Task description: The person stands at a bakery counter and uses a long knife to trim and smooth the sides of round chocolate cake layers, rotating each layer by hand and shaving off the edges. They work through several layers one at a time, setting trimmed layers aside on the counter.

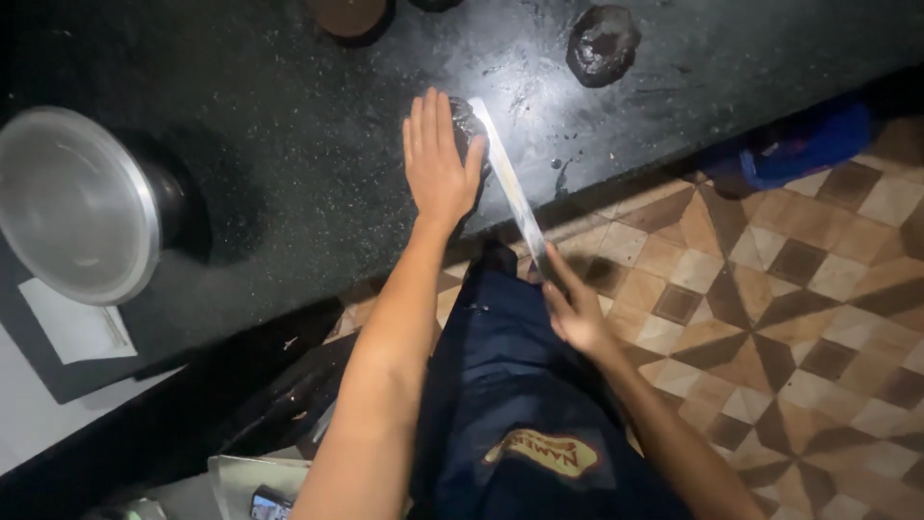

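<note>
- patterned floor tiles in tan and brown fill the lower right, with a dark speckled bench running across the upper part of the view.
- nearest, the right hand sits below the bench edge, fingers clenched on the handle end of a long knife.
- the knife's blade slants up over the bench edge and meets a dark round lump on the bench.
- the left hand lies flat on that lump, fingers released and stretched out, pressing it down just beside the blade.
- off to the left, a steel pot stands on the bench.
- farther back, a second dark lump rests on the bench, well apart from the hands.
</note>
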